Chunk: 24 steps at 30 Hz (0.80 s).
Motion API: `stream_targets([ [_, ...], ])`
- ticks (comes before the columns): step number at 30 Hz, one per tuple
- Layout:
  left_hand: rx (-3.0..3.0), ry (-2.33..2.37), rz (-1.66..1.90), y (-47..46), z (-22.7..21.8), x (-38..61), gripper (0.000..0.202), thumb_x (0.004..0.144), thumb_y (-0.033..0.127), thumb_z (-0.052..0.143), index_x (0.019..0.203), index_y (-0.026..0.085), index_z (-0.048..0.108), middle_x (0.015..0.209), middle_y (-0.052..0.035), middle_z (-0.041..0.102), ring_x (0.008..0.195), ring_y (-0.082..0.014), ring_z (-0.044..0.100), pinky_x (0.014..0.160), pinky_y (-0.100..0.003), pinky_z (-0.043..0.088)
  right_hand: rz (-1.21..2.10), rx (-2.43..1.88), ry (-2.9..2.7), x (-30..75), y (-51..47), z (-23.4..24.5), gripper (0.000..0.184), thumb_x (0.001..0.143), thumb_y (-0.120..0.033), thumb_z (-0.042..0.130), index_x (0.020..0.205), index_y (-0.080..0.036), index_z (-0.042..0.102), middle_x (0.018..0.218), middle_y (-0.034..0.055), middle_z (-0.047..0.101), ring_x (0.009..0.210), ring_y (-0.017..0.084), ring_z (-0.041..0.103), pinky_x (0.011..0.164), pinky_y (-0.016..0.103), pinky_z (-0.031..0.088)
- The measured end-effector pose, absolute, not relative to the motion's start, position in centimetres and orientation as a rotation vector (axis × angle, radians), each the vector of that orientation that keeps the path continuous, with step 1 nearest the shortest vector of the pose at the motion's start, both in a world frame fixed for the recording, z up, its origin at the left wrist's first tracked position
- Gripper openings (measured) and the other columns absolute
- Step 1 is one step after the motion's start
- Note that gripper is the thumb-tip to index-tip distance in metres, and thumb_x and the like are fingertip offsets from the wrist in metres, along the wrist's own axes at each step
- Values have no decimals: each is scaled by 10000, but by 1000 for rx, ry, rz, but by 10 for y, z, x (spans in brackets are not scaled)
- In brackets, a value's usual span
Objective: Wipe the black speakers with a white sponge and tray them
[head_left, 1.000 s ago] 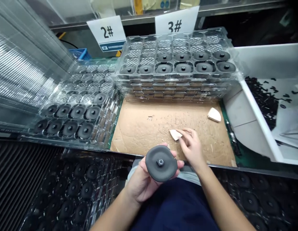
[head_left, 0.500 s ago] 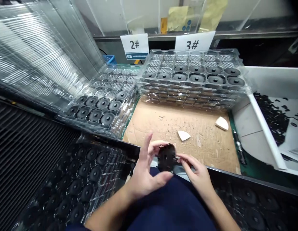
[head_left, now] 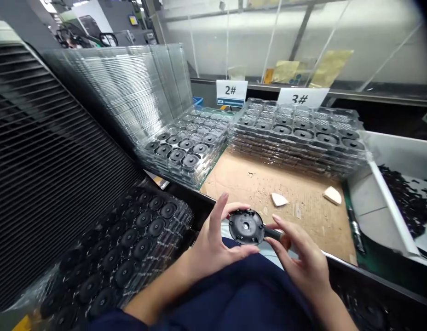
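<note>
Left hand (head_left: 210, 246) clamped on black disc (head_left: 246, 233), at its 9 o'clock, thumb and fingers on the rim. Right hand (head_left: 305, 257) pinching dark rod (head_left: 274, 233) at disc's 3 o'clock; contact can't tell. From disc: card (head_left: 232, 92) reading "2#" at 12, fine print illegible; "3#" card (head_left: 310, 97) at 1, bottom hidden by tray stack (head_left: 292, 153).

You're facing a green-topped workbench (head_left: 375, 250), metal rail (head_left: 260, 86) running behind it, then pale panels (head_left: 213, 46) with slanting seams, yellow sheets (head_left: 332, 69) against them. Upper left of your view: blurry machinery (head_left: 83, 30), bright ceiling lights (head_left: 80, 3), plus a grey surface (head_left: 18, 18), wall or partition unclear.
</note>
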<state>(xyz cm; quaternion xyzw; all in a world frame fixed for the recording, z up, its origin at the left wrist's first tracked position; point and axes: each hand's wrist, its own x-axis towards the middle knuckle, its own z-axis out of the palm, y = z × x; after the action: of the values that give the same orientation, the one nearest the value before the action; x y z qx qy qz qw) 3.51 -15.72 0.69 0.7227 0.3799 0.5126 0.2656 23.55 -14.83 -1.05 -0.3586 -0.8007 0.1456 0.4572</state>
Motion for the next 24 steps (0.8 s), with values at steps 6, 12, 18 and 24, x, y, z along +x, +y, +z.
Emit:
stream_targets([
  [6,1861,1096,1379,-181,-2,27,1066,689,324,760,1452,349,16,1256,-114,571,1146,-239,557,986,-412,436,345,-730,-2201,227,-150,-9,457,916,-218,530,1358,-301,450,995,57,621,776,140,611,668,235,507],
  [12,1538,1219,1267,-207,0,23,843,715,382,723,1427,256,289,1258,-117,607,1153,-257,557,1022,-404,391,532,-695,-2159,220,-155,-17,281,883,-192,558,1138,-291,619,797,13,650,641,141,600,604,245,470],
  [18,942,1201,1242,-218,-18,14,517,680,599,649,859,119,712,753,-89,709,721,-221,667,753,-363,522,605,-780,-2140,205,-157,-32,275,908,-349,504,685,-221,603,548,-4,569,470,119,543,475,206,435],
  [24,847,1475,1190,-226,-44,-28,553,622,661,653,716,117,674,608,-43,659,595,-178,634,605,-309,519,707,-432,-2457,195,-135,-48,219,923,-329,482,868,-241,674,730,-13,702,629,115,680,592,130,529],
])
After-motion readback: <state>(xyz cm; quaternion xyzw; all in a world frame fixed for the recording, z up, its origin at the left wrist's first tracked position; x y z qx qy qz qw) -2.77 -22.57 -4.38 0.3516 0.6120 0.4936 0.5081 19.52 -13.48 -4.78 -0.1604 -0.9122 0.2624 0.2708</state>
